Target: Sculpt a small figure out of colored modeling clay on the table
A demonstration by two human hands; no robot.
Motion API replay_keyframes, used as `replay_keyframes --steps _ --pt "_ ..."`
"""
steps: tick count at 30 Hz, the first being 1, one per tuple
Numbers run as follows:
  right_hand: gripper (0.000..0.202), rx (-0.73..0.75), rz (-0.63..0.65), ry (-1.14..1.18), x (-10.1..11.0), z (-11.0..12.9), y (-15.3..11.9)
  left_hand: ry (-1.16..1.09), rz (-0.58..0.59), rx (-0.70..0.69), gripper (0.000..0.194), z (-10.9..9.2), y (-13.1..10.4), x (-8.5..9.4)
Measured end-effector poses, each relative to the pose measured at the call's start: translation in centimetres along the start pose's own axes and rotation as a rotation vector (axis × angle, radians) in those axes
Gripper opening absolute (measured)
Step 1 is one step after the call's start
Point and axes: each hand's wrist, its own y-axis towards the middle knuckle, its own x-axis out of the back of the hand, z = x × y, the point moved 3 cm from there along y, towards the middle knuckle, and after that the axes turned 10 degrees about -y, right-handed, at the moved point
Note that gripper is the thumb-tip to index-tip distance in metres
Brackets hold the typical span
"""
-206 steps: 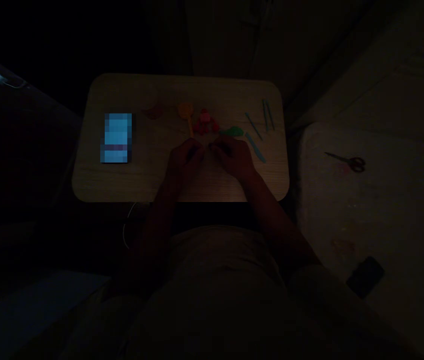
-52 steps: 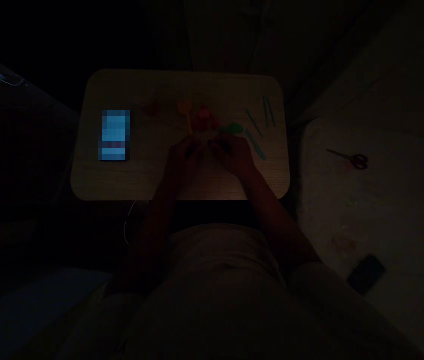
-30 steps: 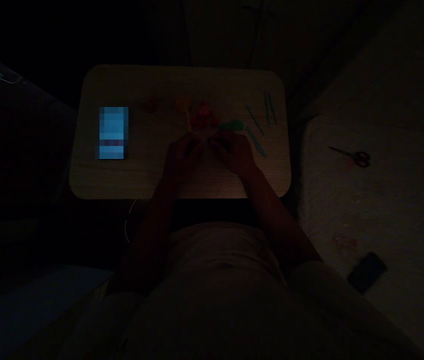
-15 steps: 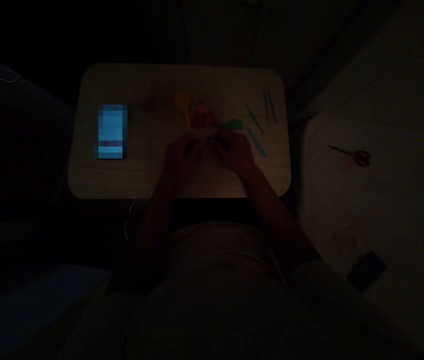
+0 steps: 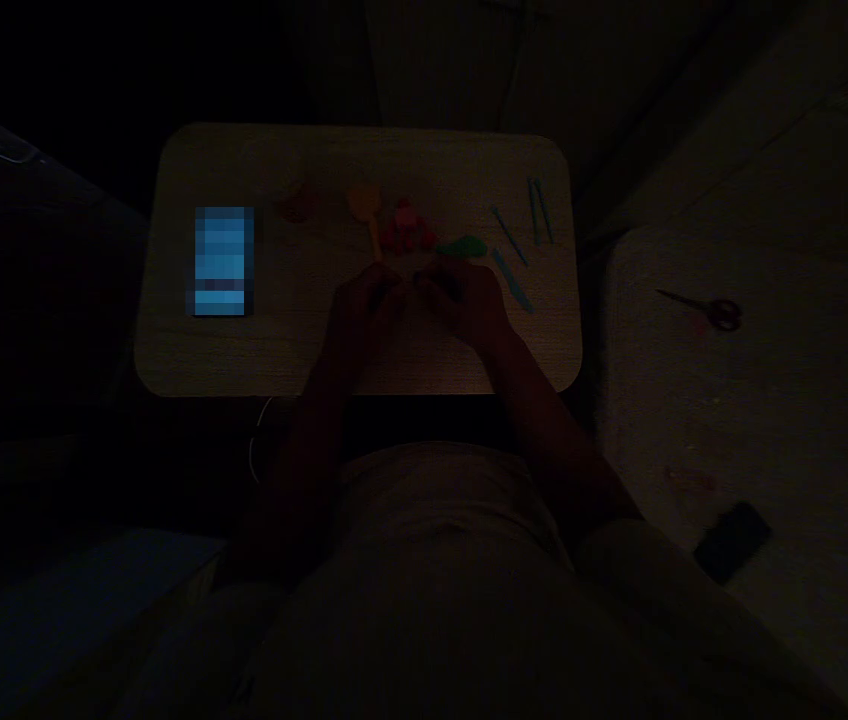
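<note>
In dim light my left hand point(image 5: 364, 305) and my right hand point(image 5: 465, 300) are close together over the small table point(image 5: 281, 350). The fingers of both are curled into a pinch; whatever they hold is too dark and small to make out. Just beyond the fingertips sits a pink and red moulded figure point(image 5: 407, 225). An orange tool point(image 5: 365, 210) with a wide head and thin handle lies beyond my left hand. A green tool point(image 5: 463, 246) lies just past my right hand, and a light blue knife-like tool point(image 5: 512, 280) is to its right.
A lit, blurred screen point(image 5: 220, 262) lies on the table's left, with a reddish piece point(image 5: 296, 203) behind it. Thin blue sticks point(image 5: 541, 212) lie at the back right. On the pale surface to the right are scissors point(image 5: 709, 308) and a dark rectangular object point(image 5: 733, 541).
Both hands stay in nearly the same place, with the fingertips shifting slightly. A dark speck seen at the right fingertips earlier is less distinct now.
</note>
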Motion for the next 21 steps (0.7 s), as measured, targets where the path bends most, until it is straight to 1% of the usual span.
replay_keyframes --steps 5,13,21 --pt "0.028 0.012 -0.012 -0.022 0.01 -0.01 0.02 0.001 0.005 0.010 0.024 0.23 -0.05 -0.01" --pt "0.029 -0.009 0.022 -0.013 -0.13 -0.16 -0.05 -0.007 0.013 0.015 0.026 0.07 -0.03 0.01" --pt "0.032 0.010 -0.005 -0.008 -0.07 -0.10 -0.10 0.002 0.007 0.019 0.024 0.10 -0.04 -0.01"
